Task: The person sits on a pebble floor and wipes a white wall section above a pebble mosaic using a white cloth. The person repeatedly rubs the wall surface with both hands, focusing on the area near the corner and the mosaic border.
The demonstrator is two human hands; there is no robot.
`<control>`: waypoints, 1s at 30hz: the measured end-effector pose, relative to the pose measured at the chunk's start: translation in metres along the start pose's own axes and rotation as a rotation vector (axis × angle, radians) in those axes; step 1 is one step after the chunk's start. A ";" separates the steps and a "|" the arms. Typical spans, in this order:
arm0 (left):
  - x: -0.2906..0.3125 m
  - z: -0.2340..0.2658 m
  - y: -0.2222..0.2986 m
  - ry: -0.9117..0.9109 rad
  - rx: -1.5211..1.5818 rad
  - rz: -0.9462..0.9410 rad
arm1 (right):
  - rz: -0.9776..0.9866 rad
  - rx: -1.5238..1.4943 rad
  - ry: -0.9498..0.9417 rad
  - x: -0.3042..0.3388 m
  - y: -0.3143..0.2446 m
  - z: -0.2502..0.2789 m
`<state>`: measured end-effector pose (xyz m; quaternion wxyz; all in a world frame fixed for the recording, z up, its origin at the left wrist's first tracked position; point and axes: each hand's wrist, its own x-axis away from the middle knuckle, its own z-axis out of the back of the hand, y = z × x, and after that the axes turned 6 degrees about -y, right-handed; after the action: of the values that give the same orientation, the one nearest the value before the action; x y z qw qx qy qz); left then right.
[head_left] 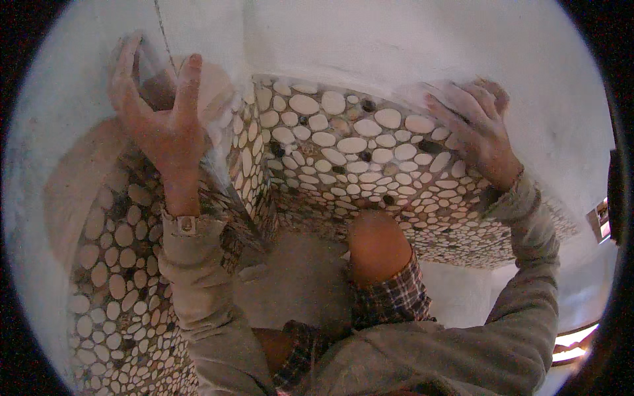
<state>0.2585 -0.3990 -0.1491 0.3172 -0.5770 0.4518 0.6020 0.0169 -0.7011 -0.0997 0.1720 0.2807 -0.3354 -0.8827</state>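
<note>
My left hand [162,119] is raised against the pale plaster wall at the upper left, thumb and fingers spread apart. I see nothing gripped in it, though dark shadow fills the gap between thumb and fingers. My right hand [472,115] rests where smooth whitish plaster [396,39] meets the top of the pebble facing [356,145]. Its fingers look stretched out and bent, coated in pale dust and partly blurred; what lies under the palm is hidden. White and dark oval pebbles cover the facing, which turns a corner below and right of my left hand.
More pebble facing [112,284] runs down the left side. Between the faces lies a grey floor [290,270]. My bent knee [376,247] is close to the far pebble face. At the right edge stands a dark object [615,198], with a bright opening lower down.
</note>
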 end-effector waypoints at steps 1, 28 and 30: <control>-0.004 0.005 0.000 0.001 -0.031 -0.018 | 0.018 -0.020 0.038 -0.018 -0.003 -0.007; 0.006 0.006 -0.017 -0.056 -0.096 -0.008 | -0.582 -0.209 0.274 0.162 0.010 -0.002; 0.000 0.008 -0.003 0.036 -0.148 0.031 | -0.596 -0.185 0.405 0.154 0.002 0.002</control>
<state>0.2581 -0.3909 -0.1505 0.2563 -0.6025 0.4206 0.6280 -0.1051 -0.7776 -0.1557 -0.0052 0.5184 -0.1171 -0.8471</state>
